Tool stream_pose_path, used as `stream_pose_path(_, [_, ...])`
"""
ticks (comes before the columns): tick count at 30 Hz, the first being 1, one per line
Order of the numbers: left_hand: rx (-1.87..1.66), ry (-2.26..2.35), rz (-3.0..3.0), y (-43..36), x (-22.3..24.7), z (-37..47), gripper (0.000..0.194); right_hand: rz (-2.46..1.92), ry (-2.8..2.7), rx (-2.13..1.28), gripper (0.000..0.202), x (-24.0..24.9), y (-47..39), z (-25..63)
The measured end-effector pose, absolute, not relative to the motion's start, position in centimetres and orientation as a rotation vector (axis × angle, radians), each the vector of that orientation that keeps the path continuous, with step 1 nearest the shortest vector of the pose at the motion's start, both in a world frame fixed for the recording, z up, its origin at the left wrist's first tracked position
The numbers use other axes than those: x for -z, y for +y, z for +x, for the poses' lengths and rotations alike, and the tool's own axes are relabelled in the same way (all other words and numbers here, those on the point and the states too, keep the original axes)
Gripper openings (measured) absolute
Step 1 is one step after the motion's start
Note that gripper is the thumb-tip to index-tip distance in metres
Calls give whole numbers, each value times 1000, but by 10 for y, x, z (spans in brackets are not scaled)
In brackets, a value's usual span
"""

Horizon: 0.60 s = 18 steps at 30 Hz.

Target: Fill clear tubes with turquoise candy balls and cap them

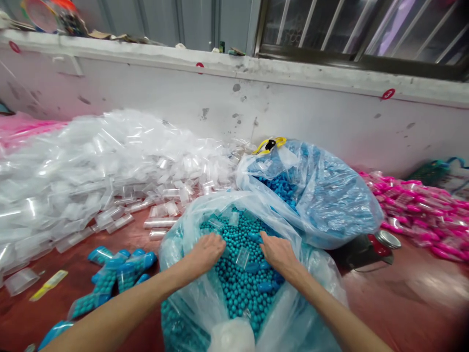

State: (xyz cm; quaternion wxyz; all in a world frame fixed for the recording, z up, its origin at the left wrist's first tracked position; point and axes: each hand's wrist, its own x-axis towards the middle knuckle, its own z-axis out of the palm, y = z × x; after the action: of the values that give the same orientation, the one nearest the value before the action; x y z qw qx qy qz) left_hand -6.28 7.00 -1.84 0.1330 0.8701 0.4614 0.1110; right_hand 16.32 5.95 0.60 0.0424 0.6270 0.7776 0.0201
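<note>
A clear plastic bag (pixel 198 210) full of small teal beads (pixel 238 293) stands open in front of me. My left hand (pixel 206 252) is over its left side with fingers curled down; anything inside them is hidden. Over the right side of the beads, my right hand (pixel 278 250) is also curled, close to a blue cap (pixel 254 237). Between the hands a clear plastic tube (pixel 242 257) rests on the beads, and more blue pieces (pixel 266 286) lie below my right hand. Whether either hand grips the bag's edge, I cannot tell.
Clear tubes (pixel 110 171) are heaped at left. Bead-filled tubes with blue caps (pixel 106 283) and a yellow cutter (pixel 49 285) lie on the red table (pixel 142 322). Behind stands a bag of blue parts (pixel 322 190). Pink pieces (pixel 414 205) and a dark device (pixel 370 252) are at right.
</note>
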Motion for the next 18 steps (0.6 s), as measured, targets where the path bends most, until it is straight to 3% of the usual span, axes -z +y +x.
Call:
stream_pose_path(2, [-146, 1339, 2328, 79, 25, -44, 4, 1962, 2354, -64, 12, -4, 57, 175])
stream_pose_path(7, [56, 1327, 1775, 104, 46, 5, 21, 1969, 2399, -58, 11, 4, 49, 183])
stream_pose_path(18, [-529, 970, 1014, 96, 55, 7, 43, 1973, 2366, -44, 14, 5, 33, 183])
